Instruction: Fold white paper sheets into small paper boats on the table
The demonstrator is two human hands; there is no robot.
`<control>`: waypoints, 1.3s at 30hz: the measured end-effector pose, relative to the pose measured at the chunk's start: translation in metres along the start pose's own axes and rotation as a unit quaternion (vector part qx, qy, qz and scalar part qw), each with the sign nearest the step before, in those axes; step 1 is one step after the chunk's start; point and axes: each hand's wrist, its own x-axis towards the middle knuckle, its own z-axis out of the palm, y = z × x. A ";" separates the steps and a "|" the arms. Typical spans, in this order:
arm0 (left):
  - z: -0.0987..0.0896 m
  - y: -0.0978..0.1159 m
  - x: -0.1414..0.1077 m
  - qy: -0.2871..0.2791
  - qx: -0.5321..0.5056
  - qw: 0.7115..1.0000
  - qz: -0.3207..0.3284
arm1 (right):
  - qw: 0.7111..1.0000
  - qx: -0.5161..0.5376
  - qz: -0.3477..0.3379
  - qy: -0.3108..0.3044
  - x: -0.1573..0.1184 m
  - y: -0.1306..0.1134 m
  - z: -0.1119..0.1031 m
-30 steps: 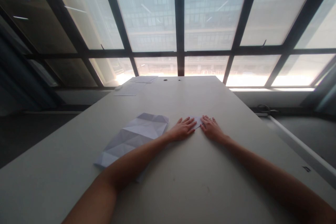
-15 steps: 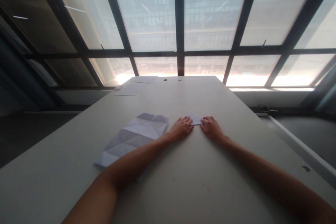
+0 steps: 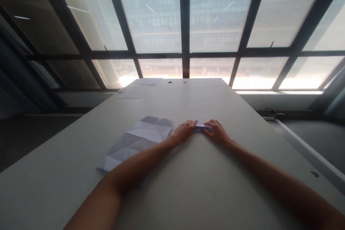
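A small folded white paper (image 3: 200, 126) lies on the white table (image 3: 199, 100), between my two hands. My left hand (image 3: 185, 131) is closed on its left end, and my right hand (image 3: 216, 131) pinches its right end between thumb and fingers. The paper's near edge stands a little off the tabletop. To the left, a large creased sheet (image 3: 140, 134) lies on the table, partly hidden behind my left forearm.
Flat white sheets (image 3: 131, 92) lie at the table's far left corner. Two small dark spots mark the far edge. Large framed windows (image 3: 159, 10) rise behind the table. A dark mark (image 3: 314, 174) sits near the right edge.
The small paper's near edge has lifted and shows more of its face. My hands have shifted from lying flatter on it to gripping its ends.
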 end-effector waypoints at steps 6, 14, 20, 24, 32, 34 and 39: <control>-0.006 0.004 -0.001 -0.023 0.016 0.999 -0.016 | 0.998 0.049 0.029 0.026 0.002 0.002 0.001; 0.003 0.000 0.001 0.037 -0.078 0.995 -0.057 | 0.983 0.078 0.152 0.063 0.001 -0.007 -0.006; 0.012 0.004 0.007 0.088 -0.244 0.963 -0.070 | 0.963 0.158 0.192 0.107 0.007 -0.006 0.003; 0.019 0.006 0.012 0.120 -0.338 0.931 -0.071 | 0.972 0.137 0.188 0.032 0.007 -0.006 0.005; 0.022 0.004 0.016 0.149 -0.414 0.896 -0.065 | 0.993 0.053 0.100 0.022 0.006 -0.010 0.004; 0.020 0.002 0.015 0.159 -0.419 0.892 -0.061 | 0.998 0.036 0.056 0.018 0.005 -0.012 0.003; 0.013 -0.005 0.012 0.133 -0.383 0.910 -0.086 | 0.999 0.014 0.022 -0.018 0.003 -0.015 0.002</control>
